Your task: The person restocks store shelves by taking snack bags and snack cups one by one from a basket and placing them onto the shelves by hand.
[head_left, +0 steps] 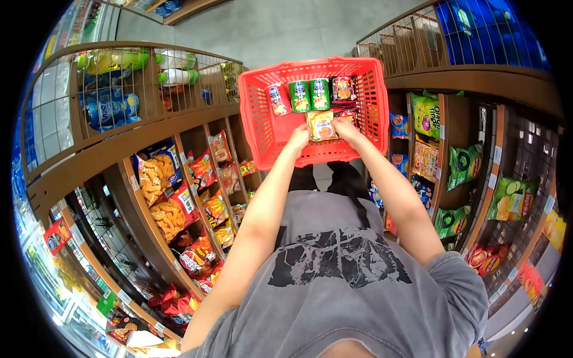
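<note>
A cream-and-yellow snack packet (322, 126) is gripped by its two sides, between my left hand (301, 137) and my right hand (344, 129). Both hands are closed on it, inside a red plastic shopping basket (253, 128) with slotted walls. Beyond the packet lie a pink-and-white can (278, 99) and two green cans (299, 96), side by side. A black-and-red noodle packet (342, 89) sits at the basket's far right. Another dark red packet (348, 115) shows only in part behind my right hand.
Shelves of bagged snacks flank me, with orange-pictured bags (156, 179) on the left and green chip bags (465, 165) on the right. Bottles (113, 61) lie behind a wire rack at upper left. Grey floor (268, 30) stretches beyond the basket.
</note>
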A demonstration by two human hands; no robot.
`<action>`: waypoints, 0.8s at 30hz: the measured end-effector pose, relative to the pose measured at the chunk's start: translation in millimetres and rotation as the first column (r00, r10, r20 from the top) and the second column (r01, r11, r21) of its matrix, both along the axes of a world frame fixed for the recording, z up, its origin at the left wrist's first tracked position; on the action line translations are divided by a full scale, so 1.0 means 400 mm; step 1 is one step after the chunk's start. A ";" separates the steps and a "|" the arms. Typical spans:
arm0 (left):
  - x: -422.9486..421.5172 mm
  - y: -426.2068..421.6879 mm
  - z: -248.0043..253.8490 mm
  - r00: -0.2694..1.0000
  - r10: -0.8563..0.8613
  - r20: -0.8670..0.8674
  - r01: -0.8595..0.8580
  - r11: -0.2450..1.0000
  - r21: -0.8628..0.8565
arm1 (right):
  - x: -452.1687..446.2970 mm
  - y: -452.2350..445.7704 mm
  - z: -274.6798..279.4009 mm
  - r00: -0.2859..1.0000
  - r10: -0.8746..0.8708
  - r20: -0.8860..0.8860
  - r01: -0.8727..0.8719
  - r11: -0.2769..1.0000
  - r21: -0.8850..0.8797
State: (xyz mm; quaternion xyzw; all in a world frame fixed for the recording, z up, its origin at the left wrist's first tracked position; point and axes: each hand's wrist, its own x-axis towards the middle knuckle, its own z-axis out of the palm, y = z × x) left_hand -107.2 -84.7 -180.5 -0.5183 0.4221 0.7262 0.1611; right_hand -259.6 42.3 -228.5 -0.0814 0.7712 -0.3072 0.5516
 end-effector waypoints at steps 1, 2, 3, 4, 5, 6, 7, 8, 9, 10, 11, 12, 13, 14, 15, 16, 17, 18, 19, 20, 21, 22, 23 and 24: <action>0.000 -0.002 -0.018 1.000 0.000 0.001 0.000 1.000 0.002 | 0.001 -0.013 0.026 1.000 0.000 0.001 0.000 1.000 0.002; 0.005 0.001 -0.045 1.000 -0.016 -0.019 0.017 0.999 0.035 | 0.005 -0.021 0.047 1.000 -0.010 0.010 0.010 1.000 0.002; 0.006 -0.001 -0.051 0.999 -0.031 -0.038 0.034 0.997 0.067 | 0.009 -0.027 0.055 1.000 -0.019 0.021 0.019 1.000 0.000; 0.004 -0.004 -0.057 0.999 -0.031 -0.035 0.033 0.997 0.068 | 0.013 -0.034 0.066 0.997 -0.070 0.034 0.070 0.997 0.010; 0.003 -0.005 -0.061 1.000 -0.023 -0.015 0.024 0.997 0.067 | 0.014 -0.037 0.067 0.997 -0.070 0.037 0.070 0.998 0.011; 0.002 -0.003 -0.060 1.000 -0.016 0.002 0.016 0.998 0.065 | 0.011 -0.038 0.058 0.997 -0.064 0.053 0.062 0.997 0.045; 0.003 0.000 -0.058 1.000 -0.016 0.002 0.016 0.998 0.065 | 0.005 -0.034 0.036 0.996 -0.060 0.067 0.054 0.995 0.078; 0.005 0.002 -0.054 1.000 -0.012 -0.025 0.013 0.999 0.035 | 0.008 -0.031 0.017 0.990 -0.074 0.117 0.066 0.996 0.068; 0.003 0.005 -0.051 0.999 -0.007 -0.053 0.008 1.000 0.004 | 0.004 -0.030 0.024 0.991 -0.071 0.112 0.064 0.996 0.064; 0.010 0.014 -0.073 0.998 -0.003 -0.057 0.003 1.000 -0.001 | 0.005 -0.030 0.036 0.991 -0.057 0.119 0.051 0.998 0.048; 0.019 0.022 -0.094 0.998 -0.006 -0.061 0.004 0.999 -0.036 | 0.007 -0.030 0.049 0.991 -0.040 0.127 0.037 0.999 0.030; 0.020 0.023 -0.089 0.998 -0.009 -0.065 0.004 0.997 -0.073 | 0.002 -0.025 0.062 0.988 -0.031 0.150 0.031 1.000 -0.003; 0.021 0.023 -0.083 0.998 0.001 -0.069 -0.006 0.996 -0.083 | 0.000 -0.023 0.068 0.989 -0.019 0.146 0.022 1.000 -0.014; 0.024 0.024 -0.076 0.996 0.012 -0.092 -0.020 0.997 -0.080 | 0.002 -0.024 0.078 0.992 -0.003 0.126 0.009 0.999 -0.041; 0.023 0.024 -0.056 0.993 0.024 -0.116 -0.033 0.996 -0.077 | 0.000 -0.020 0.070 0.994 0.012 0.104 -0.005 0.998 -0.067; 0.018 0.020 -0.015 0.992 0.033 -0.124 -0.044 0.995 -0.091 | 0.007 -0.019 0.052 0.997 -0.025 0.074 0.036 0.988 -0.147; 0.015 0.018 0.027 0.993 0.044 -0.109 -0.057 0.992 -0.114 | 0.002 -0.012 0.037 0.998 -0.013 0.067 0.023 0.987 -0.161; 0.012 0.019 0.059 0.994 0.058 -0.095 -0.070 0.988 -0.135 | 0.002 -0.011 0.073 0.996 -0.016 0.085 0.034 0.976 -0.216; 0.014 0.019 0.062 0.992 0.071 -0.106 -0.086 0.985 -0.149 | -0.003 -0.012 0.117 0.995 -0.015 0.102 0.043 0.961 -0.272; 0.018 0.021 0.065 0.982 0.111 -0.155 -0.140 0.972 -0.189 | -0.012 -0.012 0.162 0.997 0.011 0.074 0.005 0.977 -0.213; 0.016 0.026 0.087 0.967 0.151 -0.206 -0.197 0.954 -0.224 | -0.013 -0.008 0.191 0.997 0.031 0.064 -0.015 0.974 -0.227; 0.011 0.034 0.109 0.961 0.167 -0.219 -0.219 0.947 -0.236 | -0.012 -0.006 0.222 0.999 0.034 0.022 -0.028 0.969 -0.246; 0.009 0.045 0.130 0.947 0.212 -0.242 -0.281 0.913 -0.298 | -0.010 -0.004 0.245 0.999 0.038 -0.018 -0.041 0.964 -0.264; 0.007 0.058 0.152 0.929 0.256 -0.268 -0.342 0.870 -0.354 | -0.011 0.000 0.256 0.999 0.033 -0.023 -0.039 0.947 -0.320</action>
